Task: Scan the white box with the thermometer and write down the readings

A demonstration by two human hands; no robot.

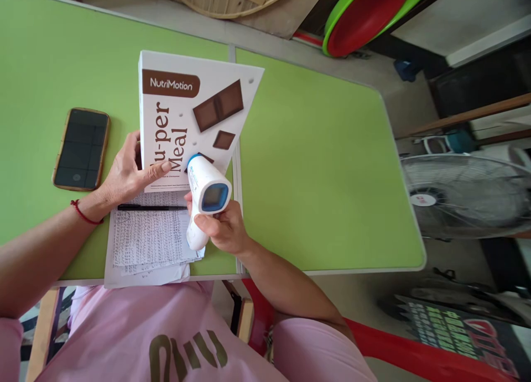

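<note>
My left hand point(133, 166) grips the lower left edge of a white NutriMotion meal box point(174, 114), thumb across its front. The box stands tilted on the table, printed with brown chocolate pieces. In my right hand point(226, 227) is a white infrared thermometer point(203, 180) with a blue-framed screen facing me. Its front end is close to the box's lower right part and hides some of the print; whether it touches cannot be told. Below the box lie handwritten papers point(145, 244), with a black pen point(151, 208) across them.
A smartphone point(81, 148) in a worn case lies left of my left hand. The green folding table point(323, 166) has a seam near the box. Beyond its right end stands a fan point(464, 197). Red and green round tubs point(369, 17) lean at the back.
</note>
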